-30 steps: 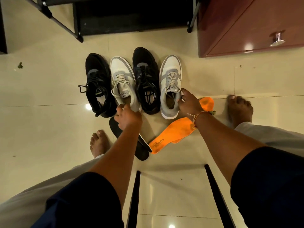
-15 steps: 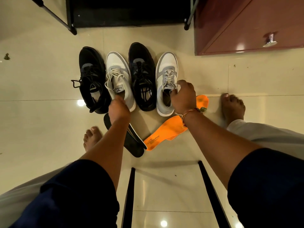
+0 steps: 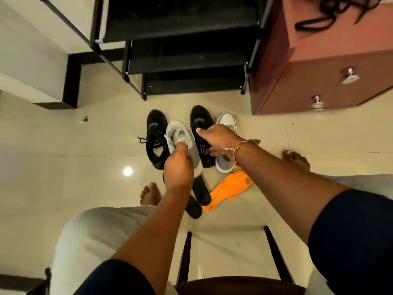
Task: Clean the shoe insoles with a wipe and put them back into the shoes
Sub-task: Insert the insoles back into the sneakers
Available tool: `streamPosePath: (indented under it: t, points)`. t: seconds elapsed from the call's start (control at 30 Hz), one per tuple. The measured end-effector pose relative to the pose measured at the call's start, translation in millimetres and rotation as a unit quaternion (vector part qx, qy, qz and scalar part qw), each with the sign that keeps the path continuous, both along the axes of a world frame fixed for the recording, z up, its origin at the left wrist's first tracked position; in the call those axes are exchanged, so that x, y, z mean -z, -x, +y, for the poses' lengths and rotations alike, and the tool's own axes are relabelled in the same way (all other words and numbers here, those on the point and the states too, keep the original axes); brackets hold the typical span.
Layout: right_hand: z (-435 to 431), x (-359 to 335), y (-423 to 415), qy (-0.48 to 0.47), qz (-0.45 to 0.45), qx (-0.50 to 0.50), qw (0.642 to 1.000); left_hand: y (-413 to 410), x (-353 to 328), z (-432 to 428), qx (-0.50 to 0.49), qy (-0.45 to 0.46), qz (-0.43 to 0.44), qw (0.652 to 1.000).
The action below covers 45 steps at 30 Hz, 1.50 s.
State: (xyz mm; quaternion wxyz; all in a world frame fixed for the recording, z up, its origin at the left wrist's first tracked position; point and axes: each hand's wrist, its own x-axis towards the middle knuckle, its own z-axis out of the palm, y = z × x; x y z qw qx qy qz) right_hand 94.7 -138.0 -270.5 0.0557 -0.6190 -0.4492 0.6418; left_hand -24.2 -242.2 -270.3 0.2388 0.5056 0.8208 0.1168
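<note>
Warm, dim indoor light; lamp glare [image 3: 127, 171] on glossy floor [image 3: 63, 156]; wide-angle bending at edges; slight motion blur.

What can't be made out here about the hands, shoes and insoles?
Head view only.
Right hand: palm faces away, so whether it holds anything is hidden.
Grey shoe in the left hand's grip: opening covered by that hand, blurred.
Orange insoles: far end under the right forearm.
</note>
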Motion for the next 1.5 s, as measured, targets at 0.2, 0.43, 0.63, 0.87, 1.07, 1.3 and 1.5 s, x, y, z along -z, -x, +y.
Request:
streamPosePath:
  t: [0.2,0.43,0.63,0.87,1.07,1.3,1.5]
  points:
    - [-21,-57,-29,-0.147,-0.103,-0.112,0.977,-34,-61,-35,0.202,-0.163,0.041,0.965]
    - [-25,-64,-70,-0.162,-0.051,0.045,0.985,-36,-73,-34,0.357,-0.259,0.095,0.892]
    - [-5,-52,-66,-0.239,-0.123,0.005,0.963,-26,-70,-7,0.315,-0.199,-0.012,0.928]
    - [22,-53,-46,-0.366,-0.162,0.039,0.916,-7,-78,66,-0.004,-0.089,-0.210,0.974]
    - [16,-59,-36,-0.446,-0.112,0.043,0.887,3,-62,86,-0.036,-0.032,-0.308,0.950]
    - [23,-60,-32,-0.449,-0.139,0.004,0.883,-10,-66,88,-0.041,-0.098,-0.207,0.973]
    - [26,-53,-29,-0.469,-0.210,0.006,0.858,-23,-70,88,-0.016,-0.091,-0.176,0.980]
